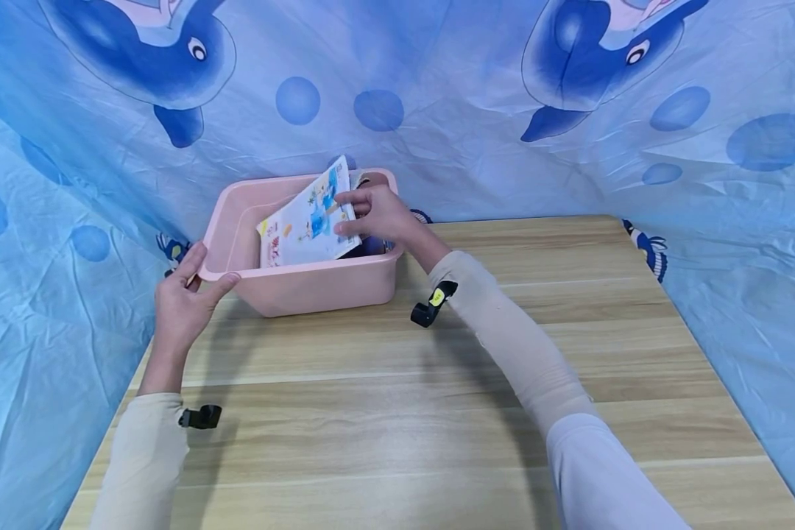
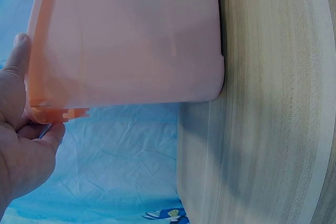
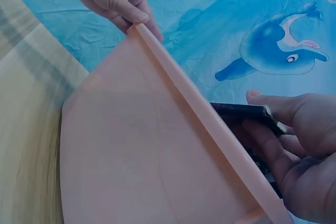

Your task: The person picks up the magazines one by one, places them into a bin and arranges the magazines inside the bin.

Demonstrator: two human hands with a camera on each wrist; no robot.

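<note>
Hidden first: lower part of the picture book (image 1: pixel 308 221) sunk behind the near wall of the pink bin (image 1: pixel 318 287), so its bottom edge and whatever lies under it can't be read from the head view. Dark item beneath the book, centre frame by the bin's right inner wall, only a sliver showing; identity unclear. In the right wrist view, lower right of frame, just a dark edge (image 3: pixel 247 111) of something flat poking above the bin rim (image 3: pixel 210 124), rest masked by the rim and fingers. Left wrist view filled w/ the bin's outer wall (image 2: pixel 131 40), interior not visible at all; wood at right blurred.

Book itself: thin, pale cover w/ bright blue, yellow and red cartoon art, tilted, top corner pointing to upper centre of the head frame, leaning inside the bin at its right half. Print too small to read.

Right hand (image 1: pixel 374 213), centre frame, pinching the book's right edge, fingers curled over it above the bin's right rim. Left hand (image 1: pixel 185 302), left of centre, gripping the bin's near-left corner, thumb on the front rim, fingers round the side; same grasp seen at left edge of the left wrist view (image 2: pixel 23 145).

Bin sitting at the far-left end of the wooden table (image 1: pixel 437 412), upper-middle of the head frame. Blue dolphin-print sheet (image 1: pixel 437 110) draped behind and along both sides.
</note>
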